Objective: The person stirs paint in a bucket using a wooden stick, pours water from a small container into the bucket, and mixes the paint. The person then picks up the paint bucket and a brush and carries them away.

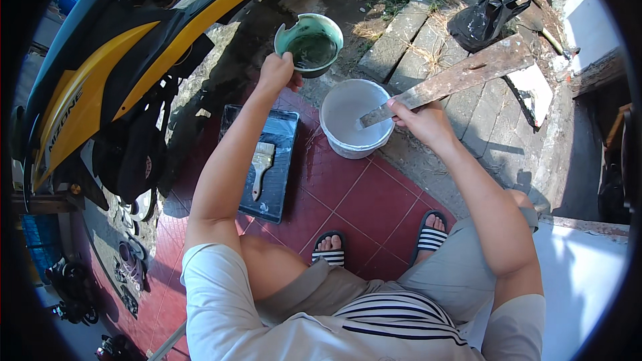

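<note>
My left hand (279, 75) grips the near-left rim of a green plastic bowl (326, 21) whose edge is broken. Dark-looking contents or shadow fill its bottom; I cannot tell which. In my right hand (426, 122) is a worn wooden board (468, 70), slanting up to the right. Its lower end dips into a white bucket (356, 149) standing at the edge of the red tiles. Pale liquid (351, 103) shows inside the bucket. Left of it lies a black paint tray (275, 190), with a wide paintbrush (263, 164) resting in it.
A yellow and black motorcycle (114, 73) stands at the left, with several shoes (132, 257) on the floor below it. Concrete slabs (398, 37) and a black plastic bag (478, 23) lie at the far right. A white wall (582, 281) borders the right side.
</note>
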### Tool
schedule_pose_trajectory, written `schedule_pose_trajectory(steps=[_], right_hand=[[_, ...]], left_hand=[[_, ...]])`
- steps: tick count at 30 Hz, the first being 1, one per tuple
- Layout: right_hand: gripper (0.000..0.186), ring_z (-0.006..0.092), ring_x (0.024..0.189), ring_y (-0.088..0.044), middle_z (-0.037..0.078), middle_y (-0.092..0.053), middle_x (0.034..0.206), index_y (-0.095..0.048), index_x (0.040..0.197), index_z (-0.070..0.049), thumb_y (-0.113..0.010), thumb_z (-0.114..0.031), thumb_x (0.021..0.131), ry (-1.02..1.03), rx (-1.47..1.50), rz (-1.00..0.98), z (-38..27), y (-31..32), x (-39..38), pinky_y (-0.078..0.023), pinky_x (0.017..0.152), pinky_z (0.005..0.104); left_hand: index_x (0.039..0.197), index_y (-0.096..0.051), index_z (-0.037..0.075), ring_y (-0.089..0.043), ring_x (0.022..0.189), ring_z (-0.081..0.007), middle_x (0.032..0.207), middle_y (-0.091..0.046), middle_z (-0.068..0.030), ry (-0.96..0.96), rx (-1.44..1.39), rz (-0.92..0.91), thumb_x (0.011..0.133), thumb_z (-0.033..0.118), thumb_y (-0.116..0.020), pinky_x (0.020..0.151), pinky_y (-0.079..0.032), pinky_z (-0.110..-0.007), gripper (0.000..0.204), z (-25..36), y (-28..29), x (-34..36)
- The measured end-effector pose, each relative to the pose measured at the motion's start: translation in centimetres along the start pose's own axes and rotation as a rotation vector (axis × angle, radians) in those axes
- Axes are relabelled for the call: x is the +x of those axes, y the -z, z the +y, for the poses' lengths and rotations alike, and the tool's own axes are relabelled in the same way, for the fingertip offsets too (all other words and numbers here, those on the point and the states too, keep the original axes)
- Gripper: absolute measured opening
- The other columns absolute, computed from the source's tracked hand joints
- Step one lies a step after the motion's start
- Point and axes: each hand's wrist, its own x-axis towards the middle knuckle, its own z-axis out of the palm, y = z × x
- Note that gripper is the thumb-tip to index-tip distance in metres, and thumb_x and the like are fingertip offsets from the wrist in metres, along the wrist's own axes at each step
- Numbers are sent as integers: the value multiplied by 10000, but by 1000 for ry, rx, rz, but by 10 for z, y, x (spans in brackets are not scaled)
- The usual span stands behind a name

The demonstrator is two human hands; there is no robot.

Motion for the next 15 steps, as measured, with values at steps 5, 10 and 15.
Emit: schedule_pose_trajectory(steps=[5,10,15], right_hand=[[407,243,836,-707,110,-732,827,-741,942,-56,-667,-450,872,-25,-19,3,-6,1,-4,-526,783,359],[415,236,816,-703,105,-728,808,-740,917,-48,-668,-454,871,-32,-39,-3,-3,1,0,-525,777,359],[412,230,807,-700,98,-726,804,-741,921,-49,-671,-452,871,-45,-19,-4,-6,2,-1,-525,777,357]], left_hand=[[783,-587,-121,-644,470,-249,612,-630,-165,-33,26,64,930,160,-396,391,-519,-367,370,-2,-9,-7],[737,-594,-110,-650,475,-243,598,-631,-156,-69,53,78,926,159,-392,407,-527,-364,386,-4,-13,-7],[711,-598,-98,-652,475,-231,579,-631,-147,-117,144,133,923,162,-394,422,-529,-364,393,1,-17,-15]])
